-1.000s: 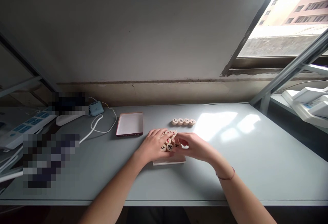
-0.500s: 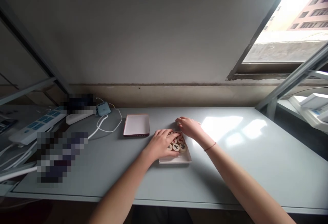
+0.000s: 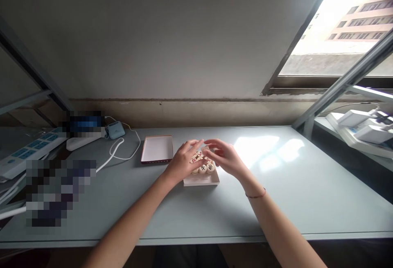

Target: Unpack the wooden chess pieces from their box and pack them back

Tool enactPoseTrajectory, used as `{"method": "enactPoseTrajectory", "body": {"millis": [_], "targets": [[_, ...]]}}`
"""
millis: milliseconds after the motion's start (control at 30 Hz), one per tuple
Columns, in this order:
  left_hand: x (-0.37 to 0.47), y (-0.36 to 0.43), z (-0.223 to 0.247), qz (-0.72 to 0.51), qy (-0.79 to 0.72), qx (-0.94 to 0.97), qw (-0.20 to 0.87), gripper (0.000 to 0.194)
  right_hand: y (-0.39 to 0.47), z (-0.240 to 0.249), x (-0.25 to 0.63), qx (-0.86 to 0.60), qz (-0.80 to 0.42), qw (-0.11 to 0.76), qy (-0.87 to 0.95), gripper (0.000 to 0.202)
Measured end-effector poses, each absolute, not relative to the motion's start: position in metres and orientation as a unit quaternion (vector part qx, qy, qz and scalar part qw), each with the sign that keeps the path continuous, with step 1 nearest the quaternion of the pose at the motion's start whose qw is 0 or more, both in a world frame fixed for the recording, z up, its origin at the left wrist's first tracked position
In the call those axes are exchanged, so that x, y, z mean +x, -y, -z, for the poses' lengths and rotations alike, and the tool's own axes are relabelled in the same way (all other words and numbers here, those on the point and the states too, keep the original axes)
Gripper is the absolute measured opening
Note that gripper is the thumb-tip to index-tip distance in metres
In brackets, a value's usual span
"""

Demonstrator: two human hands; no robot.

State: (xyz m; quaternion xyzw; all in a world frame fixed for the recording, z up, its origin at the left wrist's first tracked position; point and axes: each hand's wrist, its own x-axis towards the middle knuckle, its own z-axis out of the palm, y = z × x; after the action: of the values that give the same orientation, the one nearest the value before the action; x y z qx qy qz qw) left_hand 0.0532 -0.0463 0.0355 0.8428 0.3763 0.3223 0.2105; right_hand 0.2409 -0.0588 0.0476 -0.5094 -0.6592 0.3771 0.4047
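An open white box [image 3: 202, 181] lies on the grey desk, holding several round pieces [image 3: 202, 168] with red or black characters. My left hand [image 3: 187, 159] is over the box's left side, its fingers spread across the pieces. At the box's right side is my right hand [image 3: 221, 155], thumb and fingers curved and apart near the tips of my left hand. Nothing shows clearly between the fingers of either hand. Both hands hide part of the box and its pieces.
Left of the box sits a shallow lid [image 3: 157, 148] with a red edge. Farther left are a light-blue adapter [image 3: 116, 129], white cables [image 3: 112, 155] and a power strip [image 3: 33, 149]. White devices [image 3: 359, 127] stand on a shelf at the right.
My right hand has come from beyond the box's far edge to its right side, with its fingers now apart. My left hand has lifted a little and spread. The camera view has shifted slightly.
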Motion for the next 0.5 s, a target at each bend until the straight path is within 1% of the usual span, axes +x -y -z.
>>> {"method": "enactPoseTrajectory", "body": {"millis": [33, 100, 200, 333, 500], "targets": [[0.052, 0.048, -0.037, -0.338, -0.361, 0.841, 0.219, 0.046, 0.062, -0.047, 0.238, -0.49, -0.403, 0.411, 0.655, 0.046], [0.049, 0.051, -0.037, -0.359, -0.345, 0.835, 0.234, 0.035, 0.065, -0.044, 0.232, -0.465, -0.434, 0.417, 0.649, 0.044], [0.038, 0.058, -0.035, -0.36, -0.364, 0.826, 0.238, 0.029, 0.067, -0.04, 0.229, -0.447, -0.452, 0.398, 0.662, 0.041], [0.02, 0.066, -0.031, -0.31, -0.354, 0.853, 0.224, 0.015, 0.067, -0.036, 0.233, -0.471, -0.411, 0.381, 0.681, 0.039], [0.012, 0.068, -0.03, -0.215, -0.338, 0.891, 0.214, 0.011, 0.066, -0.034, 0.24, -0.487, -0.394, 0.383, 0.679, 0.038]]}}
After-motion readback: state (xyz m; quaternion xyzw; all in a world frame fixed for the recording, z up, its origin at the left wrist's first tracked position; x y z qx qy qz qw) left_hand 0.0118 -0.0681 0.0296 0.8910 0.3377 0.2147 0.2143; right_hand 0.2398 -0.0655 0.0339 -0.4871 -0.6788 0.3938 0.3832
